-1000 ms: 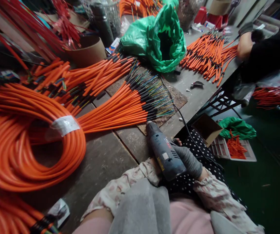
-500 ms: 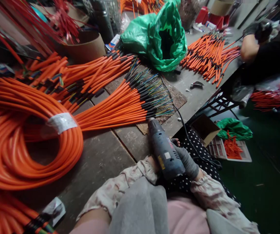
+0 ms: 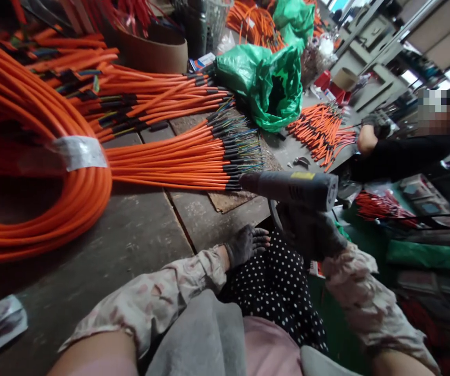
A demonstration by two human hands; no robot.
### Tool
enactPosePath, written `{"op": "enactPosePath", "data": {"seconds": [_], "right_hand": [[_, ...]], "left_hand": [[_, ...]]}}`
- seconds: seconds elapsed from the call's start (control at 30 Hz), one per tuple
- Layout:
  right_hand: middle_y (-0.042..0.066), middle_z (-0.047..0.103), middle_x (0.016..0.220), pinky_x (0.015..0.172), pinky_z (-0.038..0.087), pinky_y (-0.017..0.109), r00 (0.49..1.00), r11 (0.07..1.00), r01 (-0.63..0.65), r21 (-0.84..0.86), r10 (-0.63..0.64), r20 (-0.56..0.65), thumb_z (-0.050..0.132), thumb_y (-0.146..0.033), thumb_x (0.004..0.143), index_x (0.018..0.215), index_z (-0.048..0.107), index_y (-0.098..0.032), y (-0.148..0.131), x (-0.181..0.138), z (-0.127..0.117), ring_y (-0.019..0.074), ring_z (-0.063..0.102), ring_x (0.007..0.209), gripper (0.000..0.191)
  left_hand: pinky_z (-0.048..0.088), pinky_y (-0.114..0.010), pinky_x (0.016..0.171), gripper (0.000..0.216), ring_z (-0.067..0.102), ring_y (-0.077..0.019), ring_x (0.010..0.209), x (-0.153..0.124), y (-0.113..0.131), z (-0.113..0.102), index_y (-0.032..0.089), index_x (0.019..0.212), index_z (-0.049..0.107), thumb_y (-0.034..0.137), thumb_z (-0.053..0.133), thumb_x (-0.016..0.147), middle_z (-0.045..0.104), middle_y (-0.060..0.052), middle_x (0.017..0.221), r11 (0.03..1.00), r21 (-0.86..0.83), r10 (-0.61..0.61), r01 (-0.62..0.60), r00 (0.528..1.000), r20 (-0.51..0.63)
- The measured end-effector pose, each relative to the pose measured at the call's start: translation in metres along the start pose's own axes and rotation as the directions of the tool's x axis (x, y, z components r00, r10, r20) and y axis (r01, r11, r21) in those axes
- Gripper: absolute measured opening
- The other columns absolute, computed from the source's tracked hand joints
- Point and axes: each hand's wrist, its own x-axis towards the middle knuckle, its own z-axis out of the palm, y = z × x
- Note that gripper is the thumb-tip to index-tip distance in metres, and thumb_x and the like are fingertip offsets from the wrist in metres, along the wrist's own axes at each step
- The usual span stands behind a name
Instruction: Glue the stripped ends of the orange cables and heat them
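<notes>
Here, right hand (image 3: pixel 308 232) around heat gun (image 3: pixel 291 187).

The right hand (image 3: pixel 311 232), gloved in grey, is gripping the handle of a grey heat gun (image 3: pixel 291 187). The gun is lying level, its nozzle pointing at the black-sleeved ends of a fanned row of orange cables (image 3: pixel 170 164). The left hand (image 3: pixel 245 244), also gloved, is resting at the near edge of the tabletop (image 3: pixel 130 245), fingers loosely curled and holding nothing. A big coil of orange cable (image 3: pixel 71 209), bound with a pale label, is lying to the left. A green plastic bag (image 3: pixel 267 83) is sitting beyond the cables. Across the tabletop, a co-worker's hand (image 3: pixel 377 124) is hovering just beside a pile of shorter orange cables (image 3: pixel 319 130).
</notes>
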Motion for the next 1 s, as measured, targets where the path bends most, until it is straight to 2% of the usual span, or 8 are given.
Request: {"op": "enactPosePath", "data": {"seconds": [0.1,0.23,0.37,0.43,0.57,0.77,0.87,1.0], "right_hand": [[-0.003,0.062,0.068,0.051,0.043,0.027,0.997,0.998,-0.045,0.05,0.042,0.067,0.08,-0.051,0.071,0.111,0.069,-0.02,-0.025,0.008,0.011,0.0134,0.051,0.054,0.052],[-0.002,0.064,0.074,0.055,0.042,0.025,0.986,0.985,-0.148,0.086,0.141,0.086,0.075,-0.048,0.079,0.106,0.067,-0.019,-0.037,0.018,0.015,0.0124,0.054,0.06,0.04],[-0.002,0.06,0.076,0.053,0.038,0.023,0.986,0.981,-0.132,0.14,0.116,0.118,0.076,-0.048,0.078,0.105,0.067,-0.019,-0.036,0.022,0.007,0.0111,0.048,0.061,0.041],[-0.002,0.058,0.074,0.051,0.036,0.022,0.985,0.979,-0.152,0.138,0.138,0.106,0.082,-0.048,0.072,0.101,0.067,-0.019,-0.035,0.023,0.006,0.0113,0.045,0.061,0.043],[-0.001,0.058,0.076,0.051,0.035,0.021,0.99,0.983,-0.132,0.129,0.125,0.062,0.081,-0.05,0.074,0.096,0.067,-0.021,-0.034,0.025,0.008,0.0106,0.041,0.06,0.04],[-0.003,0.054,0.074,0.051,0.037,0.022,0.991,0.979,-0.098,0.176,0.08,0.106,0.079,-0.047,0.079,0.1,0.063,-0.021,-0.034,0.031,0.01,0.0113,0.042,0.059,0.037],[-0.004,0.055,0.076,0.049,0.035,0.02,0.995,0.979,-0.056,0.194,0.038,0.096,0.082,-0.049,0.077,0.107,0.064,-0.02,-0.034,0.034,0.008,0.0104,0.04,0.058,0.045],[-0.002,0.058,0.077,0.052,0.037,0.021,0.99,0.982,-0.099,0.163,0.081,0.113,0.079,-0.051,0.079,0.104,0.065,-0.021,-0.032,0.032,0.009,0.0115,0.043,0.061,0.041]], "left_hand": [[0.05,-0.027,0.069,0.039,0.07,-0.0184,0.075,0.0,0.002,-0.002,0.011,0.097,0.072,0.047,0.057,0.101,0.074,-0.011,0.086,1.0,0.012,0.0,-0.001,0.999,0.039],[0.05,-0.028,0.069,0.045,0.07,-0.0184,0.074,0.002,0.002,-0.003,0.01,0.095,0.073,0.046,0.047,0.105,0.073,-0.01,0.084,1.0,0.014,-0.007,0.006,0.999,0.043],[0.05,-0.028,0.068,0.046,0.07,-0.018,0.072,0.005,0.0,-0.004,0.011,0.093,0.073,0.048,0.048,0.106,0.074,-0.009,0.083,1.0,0.019,0.0,0.0,1.0,0.031],[0.05,-0.027,0.068,0.043,0.07,-0.018,0.073,0.006,-0.001,-0.005,0.013,0.093,0.073,0.049,0.053,0.104,0.075,-0.009,0.083,1.0,0.02,-0.004,0.003,0.999,0.044],[0.05,-0.027,0.068,0.04,0.071,-0.018,0.074,0.007,-0.001,-0.006,0.012,0.093,0.073,0.048,0.058,0.102,0.075,-0.009,0.083,1.0,0.016,-0.014,0.013,0.998,0.069],[0.049,-0.029,0.068,0.046,0.07,-0.0185,0.073,0.009,-0.001,-0.005,0.013,0.093,0.073,0.047,0.046,0.107,0.075,-0.009,0.082,0.999,0.034,-0.018,0.018,1.0,0.012],[0.049,-0.028,0.068,0.047,0.07,-0.0182,0.073,0.01,0.0,-0.005,0.013,0.092,0.073,0.047,0.045,0.108,0.075,-0.008,0.081,0.998,0.041,-0.037,0.036,0.999,0.027],[0.049,-0.027,0.067,0.05,0.069,-0.0177,0.071,0.008,0.001,-0.002,0.014,0.09,0.072,0.048,0.04,0.109,0.074,-0.007,0.079,0.998,0.046,-0.038,0.038,0.999,0.006]]}}
